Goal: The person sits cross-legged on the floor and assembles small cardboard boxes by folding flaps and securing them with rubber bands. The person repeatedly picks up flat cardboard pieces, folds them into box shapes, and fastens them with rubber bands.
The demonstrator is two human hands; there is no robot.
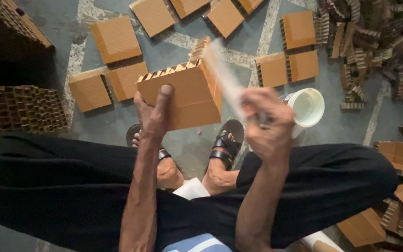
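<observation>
My black-trousered knees fill the bottom of the frame. My left hand (154, 114) grips a honeycomb cardboard block (183, 95) at centre, thumb on its face. My right hand (267, 122) is closed on a blurred pale strip (225, 77) swept along the block's right edge, seemingly coating it; the next pass needs steady contact. A white cup (307, 107) sits just right; finished blocks (116, 38) lie above.

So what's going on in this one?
A seated person holds a corrugated cardboard block up in the left hand. The right hand holds a blurred pale strip, perhaps a brush, against the block's edge. A white tub sits by that hand, and more blocks lie on the floor.
</observation>
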